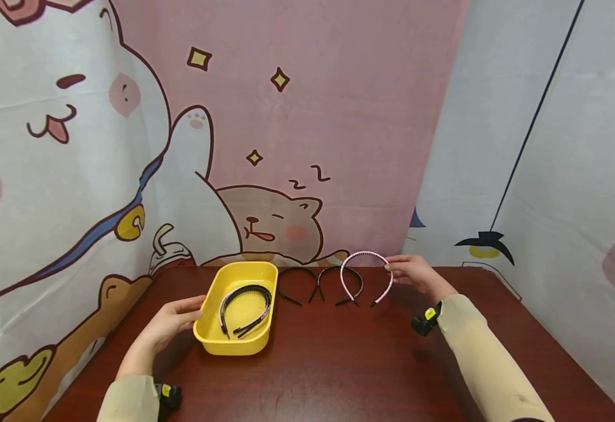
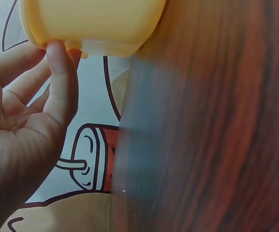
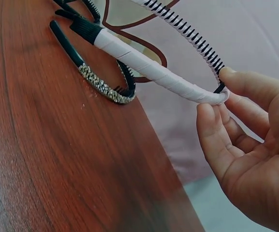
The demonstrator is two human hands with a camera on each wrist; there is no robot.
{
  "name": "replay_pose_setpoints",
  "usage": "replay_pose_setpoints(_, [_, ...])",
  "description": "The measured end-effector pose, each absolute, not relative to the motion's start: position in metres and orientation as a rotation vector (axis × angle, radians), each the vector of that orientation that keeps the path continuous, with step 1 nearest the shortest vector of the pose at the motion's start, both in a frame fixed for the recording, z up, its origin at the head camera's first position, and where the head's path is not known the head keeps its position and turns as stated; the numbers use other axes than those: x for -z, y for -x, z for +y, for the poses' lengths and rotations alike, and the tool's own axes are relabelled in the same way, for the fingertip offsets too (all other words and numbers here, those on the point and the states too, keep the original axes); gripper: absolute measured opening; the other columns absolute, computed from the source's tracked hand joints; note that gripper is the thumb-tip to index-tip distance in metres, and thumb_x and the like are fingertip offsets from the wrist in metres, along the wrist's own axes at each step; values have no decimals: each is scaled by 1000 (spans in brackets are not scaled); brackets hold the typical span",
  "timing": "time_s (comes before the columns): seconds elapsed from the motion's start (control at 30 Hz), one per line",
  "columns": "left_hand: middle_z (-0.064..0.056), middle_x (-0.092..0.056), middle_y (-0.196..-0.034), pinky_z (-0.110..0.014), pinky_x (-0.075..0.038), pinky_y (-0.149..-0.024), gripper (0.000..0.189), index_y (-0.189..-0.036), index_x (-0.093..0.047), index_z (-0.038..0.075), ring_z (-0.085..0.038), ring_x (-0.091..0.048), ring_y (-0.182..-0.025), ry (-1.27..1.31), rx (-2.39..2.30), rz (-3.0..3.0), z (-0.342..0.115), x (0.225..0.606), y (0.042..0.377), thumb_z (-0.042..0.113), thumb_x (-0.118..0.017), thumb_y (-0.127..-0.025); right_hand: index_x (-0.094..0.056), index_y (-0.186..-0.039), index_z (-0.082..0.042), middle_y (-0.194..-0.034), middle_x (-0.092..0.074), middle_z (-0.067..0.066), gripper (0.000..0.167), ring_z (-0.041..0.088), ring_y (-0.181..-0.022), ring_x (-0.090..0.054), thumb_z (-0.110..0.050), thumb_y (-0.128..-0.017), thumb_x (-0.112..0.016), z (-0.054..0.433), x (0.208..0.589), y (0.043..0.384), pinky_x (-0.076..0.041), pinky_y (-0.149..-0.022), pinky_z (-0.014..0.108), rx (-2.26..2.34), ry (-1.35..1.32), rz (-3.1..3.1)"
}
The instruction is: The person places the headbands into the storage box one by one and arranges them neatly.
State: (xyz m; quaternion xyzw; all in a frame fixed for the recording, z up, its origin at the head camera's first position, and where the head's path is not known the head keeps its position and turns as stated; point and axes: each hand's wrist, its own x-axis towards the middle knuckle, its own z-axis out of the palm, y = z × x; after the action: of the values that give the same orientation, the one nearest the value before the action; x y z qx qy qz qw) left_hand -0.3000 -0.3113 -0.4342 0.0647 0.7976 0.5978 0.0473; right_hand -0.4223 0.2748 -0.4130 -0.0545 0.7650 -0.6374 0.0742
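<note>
While the left hand (image 1: 172, 319) grips the tray (image 1: 241, 347), the right hand (image 1: 415, 272) pinches a pink headband (image 3: 154, 70) (toothed inside). Two dark headbands (image 3: 97, 82) sit on the table (image 1: 339, 363).

- The right hand (image 1: 417, 273) pinches a pale pink headband (image 1: 365, 253) near the table's (image 1: 339, 363) far edge.
- The left hand (image 1: 172, 321) holds a yellow tray (image 1: 238, 347); headbands (image 1: 251, 287) lie inside.
- Two dark headbands (image 1: 298, 268) lie by the far edge.

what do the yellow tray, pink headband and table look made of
Yellow tray: smooth, probably plastic; even colour and rounded corners show. Pink headband: seemingly satiny wound ribbon, since diagonal overlaps show; its core is hidden. Table: wood or wood-look laminate; dark grain streaks show.
</note>
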Motion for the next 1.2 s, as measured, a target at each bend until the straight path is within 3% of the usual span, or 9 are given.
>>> replay_pose_setpoints(0.37, [-30,-47,-138,-36,-53,-87,52,-142,-41,-8,-35,-58,-114,-198,-1820,2429,-311,432,299,10,-59,-96,-52,-128,13,-87,-69,2,43,14,-79,-65,-8,-92,-64,264,408,421,-57,-77,36,1930,217,2282])
replay_pose_setpoints(0.63, [-30,-48,-137,-36,-53,-87,52,-142,-41,-8,-35,-58,-114,-192,-1828,2427,-311,434,300,8,-59,-96,-45,-133,17,-87,-69,1,49,14,-78,-65,-5,-93,-62,254,406,423,-57,-72,32,1940,231,2254])
replay_pose_setpoints(0.93, [-31,-48,-137,-35,-53,-87,51,-142,-41,-9,-35,-59,-113,-200,-1843,2425,-312,436,300,7,-58,-96,-53,-127,13,-86,-69,3,41,14,-74,-64,-4,-91,-64,241,402,424,-57,-70,32,1939,276,2249])
replay_pose_setpoints(1.2, [-31,-47,-137,-35,-53,-87,52,-142,-40,-9,-34,-59,-114,-216,-1848,2421,-312,436,301,8,-58,-96,-45,-133,17,-92,-68,5,50,16,-80,-63,-5,-92,-62,232,399,425,-56,-76,36,1929,343,2214])
